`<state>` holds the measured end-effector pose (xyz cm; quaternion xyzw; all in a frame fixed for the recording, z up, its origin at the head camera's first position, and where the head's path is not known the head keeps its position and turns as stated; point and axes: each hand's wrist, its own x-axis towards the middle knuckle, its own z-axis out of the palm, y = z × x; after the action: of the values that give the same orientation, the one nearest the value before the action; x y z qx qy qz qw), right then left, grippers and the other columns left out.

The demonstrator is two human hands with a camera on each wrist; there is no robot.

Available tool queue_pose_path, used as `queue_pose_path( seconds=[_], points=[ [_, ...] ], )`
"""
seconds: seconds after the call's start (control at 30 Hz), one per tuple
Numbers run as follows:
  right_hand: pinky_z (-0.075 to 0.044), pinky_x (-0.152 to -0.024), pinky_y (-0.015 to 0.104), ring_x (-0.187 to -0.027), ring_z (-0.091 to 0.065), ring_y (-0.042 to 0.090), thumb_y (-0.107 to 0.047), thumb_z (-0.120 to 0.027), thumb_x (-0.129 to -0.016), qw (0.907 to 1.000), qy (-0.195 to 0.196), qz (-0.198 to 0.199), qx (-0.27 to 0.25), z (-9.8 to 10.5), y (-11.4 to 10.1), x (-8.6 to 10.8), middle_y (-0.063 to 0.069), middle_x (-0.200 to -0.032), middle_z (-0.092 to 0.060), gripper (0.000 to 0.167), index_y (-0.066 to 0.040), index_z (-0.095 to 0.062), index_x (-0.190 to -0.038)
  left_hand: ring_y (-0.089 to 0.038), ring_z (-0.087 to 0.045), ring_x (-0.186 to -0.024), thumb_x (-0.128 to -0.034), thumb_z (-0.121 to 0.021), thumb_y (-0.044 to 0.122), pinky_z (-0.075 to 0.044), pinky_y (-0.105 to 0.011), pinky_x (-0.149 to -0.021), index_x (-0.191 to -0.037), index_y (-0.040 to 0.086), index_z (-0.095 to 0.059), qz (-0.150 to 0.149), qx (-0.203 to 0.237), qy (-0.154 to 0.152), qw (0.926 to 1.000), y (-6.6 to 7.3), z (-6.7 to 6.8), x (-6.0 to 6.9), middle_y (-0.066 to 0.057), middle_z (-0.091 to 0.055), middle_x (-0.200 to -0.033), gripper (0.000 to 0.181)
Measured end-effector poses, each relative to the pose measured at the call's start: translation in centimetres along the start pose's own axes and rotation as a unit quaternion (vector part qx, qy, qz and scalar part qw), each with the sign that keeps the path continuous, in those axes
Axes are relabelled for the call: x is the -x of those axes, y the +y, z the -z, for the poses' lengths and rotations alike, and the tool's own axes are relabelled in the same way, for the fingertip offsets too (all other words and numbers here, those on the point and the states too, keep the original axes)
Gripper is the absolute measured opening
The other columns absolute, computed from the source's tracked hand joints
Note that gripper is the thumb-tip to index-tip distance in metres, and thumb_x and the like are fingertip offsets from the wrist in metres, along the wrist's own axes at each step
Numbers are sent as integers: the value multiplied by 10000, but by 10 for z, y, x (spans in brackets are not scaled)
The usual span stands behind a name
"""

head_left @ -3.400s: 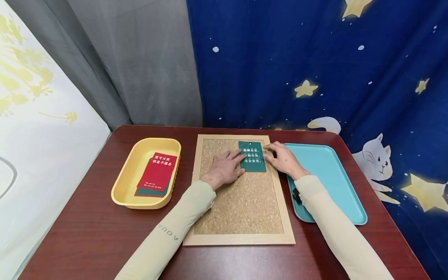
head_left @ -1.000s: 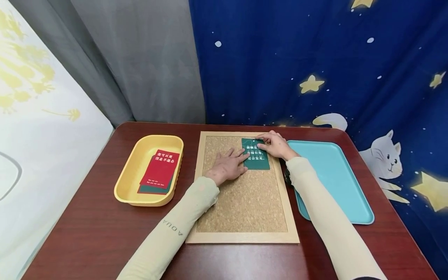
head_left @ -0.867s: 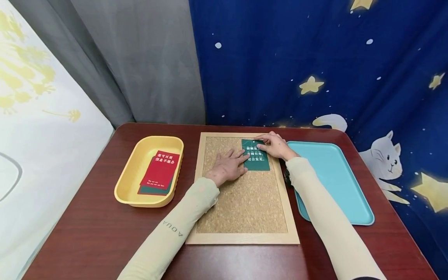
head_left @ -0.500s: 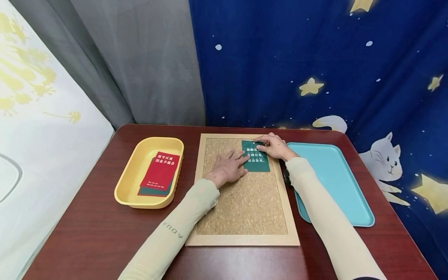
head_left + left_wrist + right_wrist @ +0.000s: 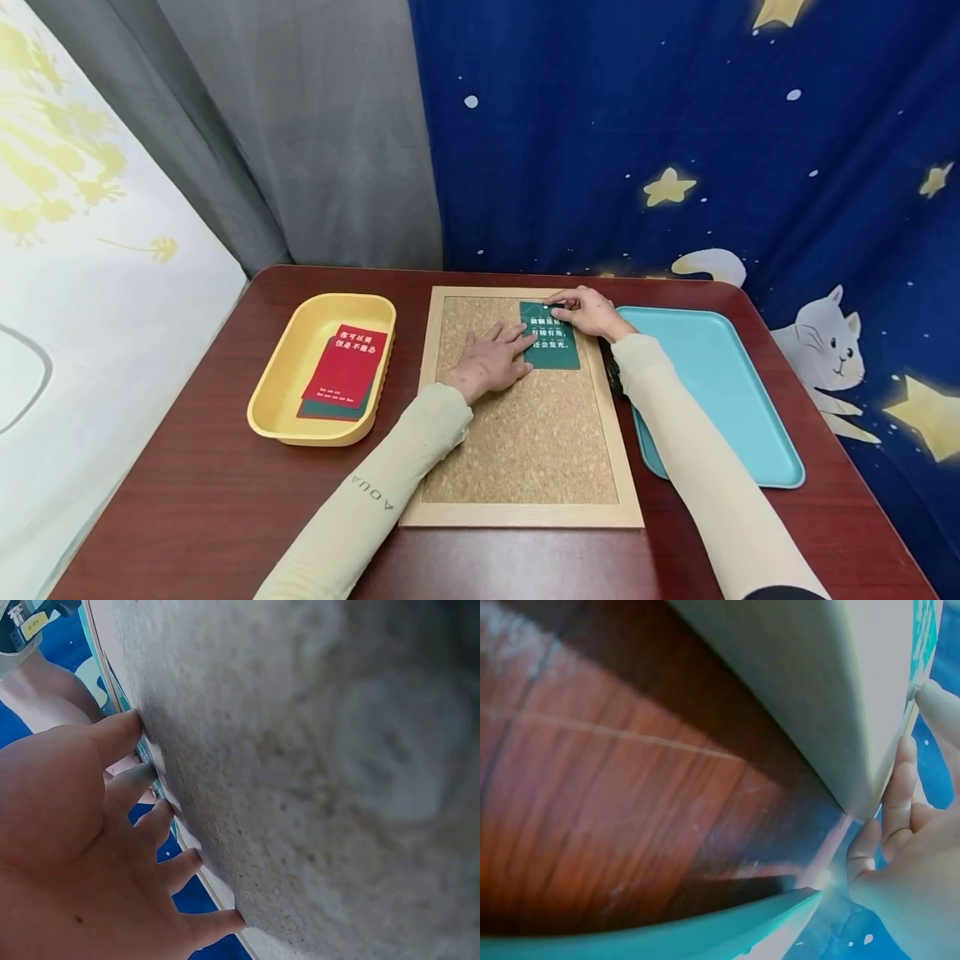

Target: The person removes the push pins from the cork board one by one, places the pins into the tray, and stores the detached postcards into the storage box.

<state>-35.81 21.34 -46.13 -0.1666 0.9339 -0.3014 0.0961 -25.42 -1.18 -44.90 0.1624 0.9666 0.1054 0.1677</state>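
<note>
A dark green card (image 5: 553, 356) with white lettering and a small hole at its top lies on the upper right of a wood-framed cork board (image 5: 517, 442). My left hand (image 5: 489, 360) rests palm down on the cork, fingers spread, with fingertips over the card's left edge. At the card's top right corner, my right hand (image 5: 588, 312) touches it, thumb on its face and index finger by its top edge. In the right wrist view, the right hand's other fingers (image 5: 900, 780) lie along the board's edge. I see nothing pinched between thumb and index finger.
A yellow basket (image 5: 273, 379) left of the board holds a red lettered card (image 5: 347, 367) over a green one (image 5: 330, 411). To the right lies a blue tray (image 5: 720, 392), partly under my right sleeve. Curtains (image 5: 525, 150) hang behind the brown table (image 5: 202, 500).
From the card's right side, my right hand has moved up and left onto its top right corner. My left hand keeps its place on the board; the last second shows hardly any movement.
</note>
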Motion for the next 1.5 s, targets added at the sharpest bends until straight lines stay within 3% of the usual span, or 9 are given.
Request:
queue_pose_path(
  seconds=[0.23, 0.33, 0.43, 0.57, 0.83, 1.13, 1.5],
  points=[
    [-422, -694, 310, -776, -506, 206, -227, -665, -1033, 9970, -64, -200, -741, -1, 1, -5, 121, -1015, -652, 290, -159, -739, -1304, -239, -65, -1661, -1089, -456, 505, -98, -678, -1297, -1648, 404, -251, 9, -27, -18, 10000, -2, -1, 1, 146, -146, -1757, 604],
    [-411, -695, 305, -746, -479, 195, -225, -684, -1020, 9945, -11, -336, -994, -1, 0, -6, 85, -936, -638, 275, -151, -755, -1276, -239, -66, -1661, -1088, -456, 504, -96, -675, -1299, -1647, 404, -252, 3, -5, -9, 10000, -1, -2, 1, 146, -148, -1757, 603],
    [-417, -735, 301, -781, -481, 193, -224, -698, -1011, 9919, 57, -466, -1178, -3, 1, -7, 113, -1051, -696, 275, -137, -760, -1265, -240, -65, -1661, -1089, -454, 503, -88, -674, -1300, -1647, 403, -251, -15, 14, -7, 10000, 0, -3, 1, 145, -147, -1757, 602],
    [-451, -838, 323, -905, -533, 226, -220, -697, -1012, 9904, 88, -573, -1254, -4, 1, -8, 149, -1348, -689, 281, -126, -756, -1269, -248, -66, -1661, -1090, -454, 499, -86, -679, -1298, -1648, 398, -254, -46, 28, -5, 10000, 1, -2, 2, 140, -148, -1758, 601],
    [-479, -1118, 479, -1276, -603, 303, -218, -726, -993, 9858, 263, -806, -1449, -5, -6, -11, 130, -1425, -666, 256, -111, -776, -1220, -251, -65, -1661, -1092, -454, 493, -91, -673, -1301, -1649, 398, -249, -51, -3, 26, 10000, 0, -1, 2, 137, -143, -1759, 600],
    [-518, -1060, 436, -1227, -632, 290, -235, -751, -975, 9785, 430, -1238, -1591, -8, -9, -14, 117, -1414, -679, 249, -116, -793, -1189, -262, -68, -1660, -1092, -451, 498, -88, -690, -1293, -1651, 390, -248, -98, -21, 38, 9999, 0, 0, 2, 129, -143, -1760, 604],
    [-535, -1012, 414, -1127, -641, 279, -224, -712, -1003, 9754, 278, -1477, -1614, -6, -12, -15, 131, -1393, -687, 246, -90, -782, -1197, -255, -68, -1660, -1091, -451, 498, -90, -683, -1296, -1650, 396, -249, -66, -13, 18, 10000, 1, 1, 3, 134, -144, -1760, 602]
  ],
)
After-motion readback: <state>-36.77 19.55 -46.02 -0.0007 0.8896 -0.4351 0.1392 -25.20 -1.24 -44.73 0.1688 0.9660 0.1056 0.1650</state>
